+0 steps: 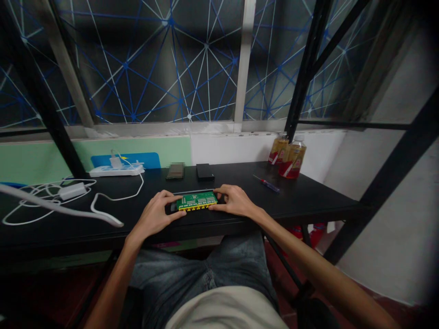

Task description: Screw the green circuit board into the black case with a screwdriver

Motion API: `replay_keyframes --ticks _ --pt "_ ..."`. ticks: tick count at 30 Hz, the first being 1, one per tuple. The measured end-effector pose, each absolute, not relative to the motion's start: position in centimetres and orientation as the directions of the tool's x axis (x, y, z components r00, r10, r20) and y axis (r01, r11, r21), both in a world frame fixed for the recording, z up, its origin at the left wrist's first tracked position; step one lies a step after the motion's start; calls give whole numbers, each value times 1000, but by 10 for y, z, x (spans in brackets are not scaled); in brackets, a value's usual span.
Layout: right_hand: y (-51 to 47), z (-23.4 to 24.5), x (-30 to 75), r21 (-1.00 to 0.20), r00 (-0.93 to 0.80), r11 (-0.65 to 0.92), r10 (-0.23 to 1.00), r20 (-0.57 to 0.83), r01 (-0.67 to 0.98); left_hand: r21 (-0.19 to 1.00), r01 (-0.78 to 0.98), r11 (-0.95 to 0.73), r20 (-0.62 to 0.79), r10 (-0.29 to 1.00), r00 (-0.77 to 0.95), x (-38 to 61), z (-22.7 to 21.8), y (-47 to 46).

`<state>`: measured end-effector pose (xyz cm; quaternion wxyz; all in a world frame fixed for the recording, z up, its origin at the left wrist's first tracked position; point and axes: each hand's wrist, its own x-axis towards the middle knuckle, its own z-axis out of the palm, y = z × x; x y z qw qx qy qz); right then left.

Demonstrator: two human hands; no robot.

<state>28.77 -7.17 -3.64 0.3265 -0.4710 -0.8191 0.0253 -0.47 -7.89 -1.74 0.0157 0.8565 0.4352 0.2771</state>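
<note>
A green circuit board (198, 199) with a row of yellow ports along its near edge is at the front of the black table, between my hands. My left hand (159, 210) grips its left end, thumb on the near edge and fingers on the far side. At the opposite end, my right hand (235, 200) pinches the board the same way. A dark strip with a pale edge shows just behind the board; I cannot tell whether it is a casing. To the right lies a screwdriver (269, 184) with a purple, see-through handle.
At the back of the table (240, 176) are a black box (205, 172) and a blurred brownish item (176, 170). Two bottles (292, 157) stand at the back right. On the left are a white power strip (116, 170), an adapter (72, 191) and looped white cables.
</note>
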Motion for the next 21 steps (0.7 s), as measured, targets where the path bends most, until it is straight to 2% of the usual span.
replay_keyframes --ticks 5,10,12,15,17,21 --pt "-72 -35 288 -365 -321 602 738 593 710 225 758 -613 483 746 459 -3 -16 -80" --pt "-76 -17 317 -330 -99 556 605 790 763 199 732 -652 474 718 510 6 -12 -78" --pt "-76 -11 343 -275 -10 441 543 839 854 216 700 -681 437 708 555 9 -10 -76" --pt "-73 -13 384 -245 135 153 511 849 957 246 656 -714 397 692 604 11 -9 -72" --pt "-72 -22 405 -241 203 -6 559 804 971 262 640 -722 385 687 616 12 -10 -70" --pt "-72 -42 422 -242 269 -140 704 657 960 261 652 -712 366 698 615 11 -14 -69"
